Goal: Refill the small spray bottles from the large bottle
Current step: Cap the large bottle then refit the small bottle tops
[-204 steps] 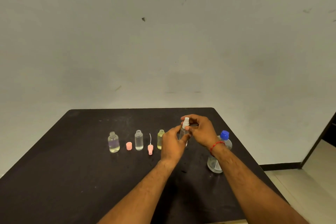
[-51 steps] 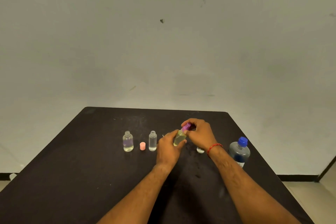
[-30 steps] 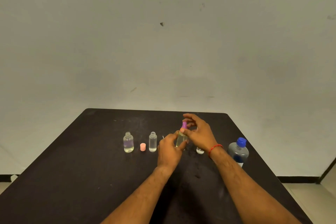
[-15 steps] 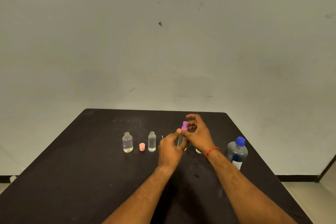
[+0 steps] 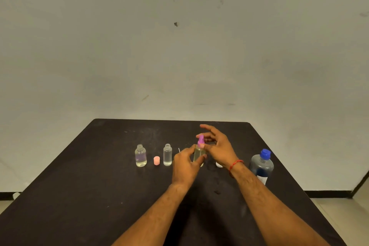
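My left hand (image 5: 186, 163) grips a small bottle of yellowish liquid (image 5: 198, 154) standing on the black table (image 5: 79, 195). A pink spray top (image 5: 200, 141) sits on its neck, pinched at the base by my right hand (image 5: 218, 147), whose other fingers are spread. Two small uncapped bottles stand to the left: one with pale yellow liquid (image 5: 140, 156) and one with clear liquid (image 5: 167, 155). The large bottle with a blue cap (image 5: 262, 165) stands at the right, behind my right forearm.
A loose pink cap (image 5: 156, 160) lies between the two uncapped bottles. A thin white tube (image 5: 179, 149) pokes up beside my left hand. A white-capped object (image 5: 219, 165) is mostly hidden under my right wrist. The table's right edge runs close to the large bottle.
The pink spray top has gone onto the yellowish bottle and my right hand has been turning it. Its fingers now spread wider. The bottles on the left have not moved.
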A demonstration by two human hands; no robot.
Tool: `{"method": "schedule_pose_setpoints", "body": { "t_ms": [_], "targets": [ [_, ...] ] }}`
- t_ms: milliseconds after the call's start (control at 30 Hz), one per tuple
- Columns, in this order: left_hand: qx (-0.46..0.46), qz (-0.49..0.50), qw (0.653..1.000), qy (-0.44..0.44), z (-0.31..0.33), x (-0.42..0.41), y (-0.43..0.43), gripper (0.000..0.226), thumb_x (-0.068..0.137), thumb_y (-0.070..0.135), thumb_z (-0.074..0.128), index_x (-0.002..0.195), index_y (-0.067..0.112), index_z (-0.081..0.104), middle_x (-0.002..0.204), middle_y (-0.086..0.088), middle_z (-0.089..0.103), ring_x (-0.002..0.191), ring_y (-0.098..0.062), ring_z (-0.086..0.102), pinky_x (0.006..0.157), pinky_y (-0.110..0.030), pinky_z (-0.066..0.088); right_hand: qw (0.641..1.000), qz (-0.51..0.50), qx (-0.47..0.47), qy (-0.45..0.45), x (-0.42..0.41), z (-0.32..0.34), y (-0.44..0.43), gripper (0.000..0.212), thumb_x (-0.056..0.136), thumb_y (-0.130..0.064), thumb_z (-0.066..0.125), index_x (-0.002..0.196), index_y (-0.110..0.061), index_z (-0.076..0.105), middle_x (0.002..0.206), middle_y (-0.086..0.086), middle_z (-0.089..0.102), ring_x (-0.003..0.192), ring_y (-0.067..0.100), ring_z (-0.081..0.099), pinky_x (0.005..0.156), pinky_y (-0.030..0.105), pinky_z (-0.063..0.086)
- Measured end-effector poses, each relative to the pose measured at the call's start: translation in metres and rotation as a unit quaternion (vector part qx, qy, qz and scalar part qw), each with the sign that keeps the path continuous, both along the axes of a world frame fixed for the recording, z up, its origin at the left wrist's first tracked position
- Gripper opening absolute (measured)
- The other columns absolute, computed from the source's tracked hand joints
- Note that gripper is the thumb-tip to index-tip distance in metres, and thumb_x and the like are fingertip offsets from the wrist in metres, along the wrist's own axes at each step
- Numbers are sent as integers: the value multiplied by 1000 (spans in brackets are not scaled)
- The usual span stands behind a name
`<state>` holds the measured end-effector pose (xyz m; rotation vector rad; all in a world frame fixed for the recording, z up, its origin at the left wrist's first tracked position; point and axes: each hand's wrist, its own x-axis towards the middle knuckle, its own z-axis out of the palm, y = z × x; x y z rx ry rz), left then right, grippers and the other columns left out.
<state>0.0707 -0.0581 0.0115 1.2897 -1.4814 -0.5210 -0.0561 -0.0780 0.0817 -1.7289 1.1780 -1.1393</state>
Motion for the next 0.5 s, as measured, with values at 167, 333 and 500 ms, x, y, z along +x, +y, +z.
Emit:
{"method": "schedule_pose_setpoints", "body": {
  "t_ms": [167,333,500],
  "targets": [
    [2,-15,1000,-6,-4,3,-3,31,86,38,76,115,28,73,100,7,74,85,-4,67,77,-24,57,1000,-11,-11,26,0,0,2,49,86,3,66,123,-29,59,92,-3,73,97,6,67,85,24,54],
    [0,-24,1000,-10,-7,-1,-6,33,86,38,76,117,30,71,93,9,75,73,-8,69,71,-37,60,996,-73,-49,29,11,-10,9,35,86,3,65,106,-21,49,78,-1,57,73,9,57,66,15,51],
    [-4,-25,1000,-8,-9,1,-5,35,85,37,77,119,27,72,96,9,75,83,-5,70,75,-34,60,998,-47,-24,34,7,-11,4,51,86,-1,68,125,-27,48,92,-2,63,89,8,62,73,15,49]
  ]
}}
